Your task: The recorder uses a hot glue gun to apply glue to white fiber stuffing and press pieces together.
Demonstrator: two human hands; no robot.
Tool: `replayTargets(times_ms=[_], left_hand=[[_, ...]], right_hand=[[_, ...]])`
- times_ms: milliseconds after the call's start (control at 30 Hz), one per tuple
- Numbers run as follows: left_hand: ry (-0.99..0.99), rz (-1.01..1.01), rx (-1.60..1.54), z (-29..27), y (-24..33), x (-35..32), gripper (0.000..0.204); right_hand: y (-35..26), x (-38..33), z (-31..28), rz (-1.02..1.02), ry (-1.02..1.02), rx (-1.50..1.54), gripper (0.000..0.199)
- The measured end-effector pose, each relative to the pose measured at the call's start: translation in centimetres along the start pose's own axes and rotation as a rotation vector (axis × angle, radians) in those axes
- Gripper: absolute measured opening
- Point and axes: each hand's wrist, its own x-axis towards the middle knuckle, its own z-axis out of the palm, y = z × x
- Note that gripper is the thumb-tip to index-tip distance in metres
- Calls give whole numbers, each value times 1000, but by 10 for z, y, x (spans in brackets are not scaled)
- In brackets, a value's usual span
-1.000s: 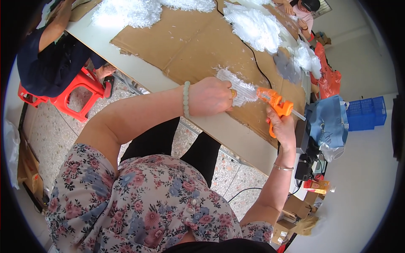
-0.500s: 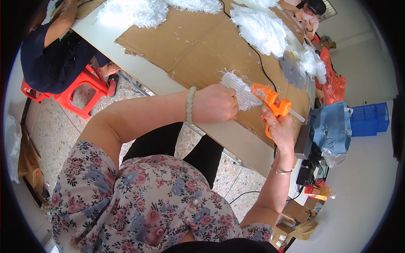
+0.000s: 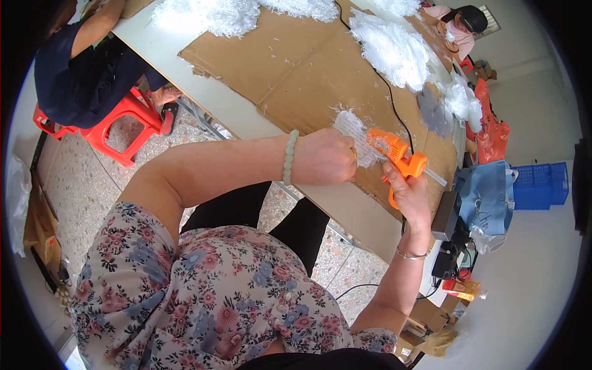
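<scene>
My right hand is wrapped round the handle of an orange hot glue gun. A pale glue stick pokes out of the gun's back end, and its front points left toward a white, frayed-edged textured piece. Closed in a pinch, my left hand is at the near side of that white piece and seems to grip its edge; the fingertips are hidden behind the hand. The piece is over brown cardboard on the table.
Fluffy white heaps lie along the far side. A black cord crosses the cardboard. At right are a blue bag, blue crates and a dark box. One person sits on a red stool; another is at the far right.
The whole view has shifted slightly, so the table appears a little further right and lower. My left hand appears slightly right, nearer the glue gun. Both hands keep their grips.
</scene>
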Motion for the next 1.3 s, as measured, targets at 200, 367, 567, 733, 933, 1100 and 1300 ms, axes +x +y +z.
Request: replayTargets(times_ms=[200,367,567,733,933,1100,1300], left_hand=[[17,16,4,2,0,-1,26],[83,32,-6,3,-1,-1,15],[-10,1,22,-4,2,-1,28],[-94,-57,-57,-10,9,-1,28],[-62,-92,-42,-8,11,-7,28],[-53,-109,-69,-9,10,-12,28],[-26,-136,-90,-10,10,-20,29]], right_hand=[[-15,8,6,52,38,29,25],[-15,6,9,51,-40,133,25],[-23,5,11,20,-61,242,24],[-24,18,18,38,-94,150,23],[-22,27,21,50,-101,250,23],[-28,26,19,95,-98,305,21],[-28,26,18,112,-121,218,26]])
